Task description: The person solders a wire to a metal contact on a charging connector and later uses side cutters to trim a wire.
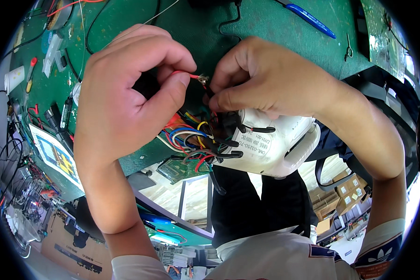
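Electronics workshop: green workbench (275,23), bundled coloured wires (184,132), circuit board (176,170), cardboard boxes (351,199)

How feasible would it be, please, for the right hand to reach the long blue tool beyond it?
Probably yes: just green table shows between the right hand and the blue tool, though that hand seems busy with a dark wire.

Beyond the right hand (261,77), a bare strip of the counter (273,25) lay passable, bounded by a blue pen (310,20). A white housing (270,144) and wire bundle (191,133) blocked the near edge; a black flashlight (52,120) obstructed the left.
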Demonstrator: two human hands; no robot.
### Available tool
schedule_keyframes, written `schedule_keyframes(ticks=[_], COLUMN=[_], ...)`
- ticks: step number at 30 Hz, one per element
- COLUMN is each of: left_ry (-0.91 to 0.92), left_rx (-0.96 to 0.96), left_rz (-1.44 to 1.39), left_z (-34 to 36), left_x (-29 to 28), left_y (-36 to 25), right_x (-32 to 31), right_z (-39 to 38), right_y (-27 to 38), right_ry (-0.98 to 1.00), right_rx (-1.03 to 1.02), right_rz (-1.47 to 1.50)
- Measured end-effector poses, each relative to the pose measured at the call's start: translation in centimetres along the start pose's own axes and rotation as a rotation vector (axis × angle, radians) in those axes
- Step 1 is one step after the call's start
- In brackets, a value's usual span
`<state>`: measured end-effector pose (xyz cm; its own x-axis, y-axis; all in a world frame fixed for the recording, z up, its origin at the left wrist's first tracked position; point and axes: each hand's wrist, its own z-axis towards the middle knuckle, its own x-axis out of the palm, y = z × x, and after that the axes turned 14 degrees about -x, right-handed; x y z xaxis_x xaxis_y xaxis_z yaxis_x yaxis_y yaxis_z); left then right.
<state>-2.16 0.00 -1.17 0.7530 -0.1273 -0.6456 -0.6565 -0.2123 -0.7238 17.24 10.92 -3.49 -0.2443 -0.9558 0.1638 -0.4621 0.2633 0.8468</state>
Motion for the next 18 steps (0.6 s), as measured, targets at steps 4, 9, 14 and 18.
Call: schedule_keyframes(ticks=[4,9,14,18], left_ry=[0.012,0.005,0.01,0.0], left_rx=[-0.09,-0.079,-0.121,-0.107], left_rz=[-0.084,-0.07,-0.133,-0.144], left_z=[-0.32,-0.27,-0.45,-0.68], left_x=[0.36,0.45,0.63,0.6], left_y=[0.02,-0.03,0.14,0.21], right_x=[0.02,0.06,0.13,0.39], right_z=[-0.06,-0.19,-0.27,-0.3], right_y=[0.07,0.39,0.03,0.23], right_ry=[-0.036,-0.053,-0.064,-0.088], right_rx=[0.034,0.042,0.033,0.043], right_rz=[-0.011,-0.026,-0.033,-0.072])
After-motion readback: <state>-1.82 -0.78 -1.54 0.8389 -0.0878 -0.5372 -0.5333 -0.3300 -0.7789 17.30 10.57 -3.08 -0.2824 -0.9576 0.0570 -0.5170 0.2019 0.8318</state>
